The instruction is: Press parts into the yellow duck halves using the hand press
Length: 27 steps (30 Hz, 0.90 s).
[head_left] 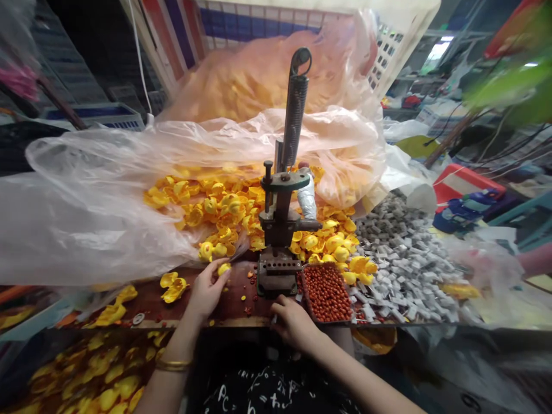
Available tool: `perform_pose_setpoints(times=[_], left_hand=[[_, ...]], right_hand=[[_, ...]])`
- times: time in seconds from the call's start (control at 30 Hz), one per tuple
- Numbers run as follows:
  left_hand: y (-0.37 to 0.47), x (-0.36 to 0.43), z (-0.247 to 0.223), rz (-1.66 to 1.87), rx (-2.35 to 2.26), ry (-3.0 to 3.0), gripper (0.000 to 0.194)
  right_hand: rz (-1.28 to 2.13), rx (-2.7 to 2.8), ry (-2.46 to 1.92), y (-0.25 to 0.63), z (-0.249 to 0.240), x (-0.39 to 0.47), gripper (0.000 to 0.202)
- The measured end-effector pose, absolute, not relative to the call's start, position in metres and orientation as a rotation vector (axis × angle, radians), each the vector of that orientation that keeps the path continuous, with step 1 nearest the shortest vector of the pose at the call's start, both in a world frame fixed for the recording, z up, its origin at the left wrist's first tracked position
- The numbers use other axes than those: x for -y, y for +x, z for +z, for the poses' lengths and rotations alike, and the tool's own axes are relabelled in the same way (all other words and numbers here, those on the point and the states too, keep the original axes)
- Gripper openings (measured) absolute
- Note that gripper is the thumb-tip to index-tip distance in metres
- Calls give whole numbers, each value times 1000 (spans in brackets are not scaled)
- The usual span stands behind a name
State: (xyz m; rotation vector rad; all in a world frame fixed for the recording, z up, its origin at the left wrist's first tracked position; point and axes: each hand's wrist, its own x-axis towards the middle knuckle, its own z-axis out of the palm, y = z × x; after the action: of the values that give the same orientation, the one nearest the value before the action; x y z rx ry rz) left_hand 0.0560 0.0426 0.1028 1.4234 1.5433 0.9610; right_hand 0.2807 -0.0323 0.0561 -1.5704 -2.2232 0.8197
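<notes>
At the front of the brown wooden worktable (235, 315), our left hand (210, 289) pinches a small rounded yellow plastic piece (223, 268) between thumb and fingertips, grip narrow, likely because something that small needs only the tips. The piece sits just left of the dark metal bench press (280, 227), apart from it; we'd say it's held there to stay near the press base. Our right hand (295, 325) is low by the table edge, right in front of that base, fingers curled in; whether they hold anything, we can't tell. Next out, right of the press: a shallow rectangular dark-red tray (331, 320) full of glossy orange-brown beads (326, 292), close to the right hand, presumably for a short reach; its walls stop them rolling. The silver-wrapped lever handle (306, 198) also stands on the press's right side. Behind the press lies a heap of hollow yellow plastic shells (224, 210), partly under a big translucent plastic bag (95, 218), which seems to keep the supply together. A few loose yellow shells (173, 287) lie left of our left hand. Far right, small grey blocks (401, 264) are piled, apparently kept apart from the yellow parts, though some reach the tray's side.
</notes>
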Motion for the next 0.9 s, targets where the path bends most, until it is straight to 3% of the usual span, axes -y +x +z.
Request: perform_pose_setpoints(times=[0.13, 0.33, 0.53, 0.67, 0.9], left_hand=[[71, -27, 111, 919, -1056, 753, 44], [86, -24, 113, 903, -928, 589, 38], [95, -28, 119, 879, -883, 633, 37], [99, -28, 121, 860, -857, 658, 35], [100, -30, 119, 843, -882, 681, 39]], right_hand=[[826, 1839, -1341, 280, 64, 25, 16], [696, 1727, -1138, 274, 79, 19, 40], [374, 1941, -1027, 268, 84, 25, 25], [133, 2022, -1007, 270, 86, 28, 29], [344, 2004, -953, 272, 84, 23, 24]])
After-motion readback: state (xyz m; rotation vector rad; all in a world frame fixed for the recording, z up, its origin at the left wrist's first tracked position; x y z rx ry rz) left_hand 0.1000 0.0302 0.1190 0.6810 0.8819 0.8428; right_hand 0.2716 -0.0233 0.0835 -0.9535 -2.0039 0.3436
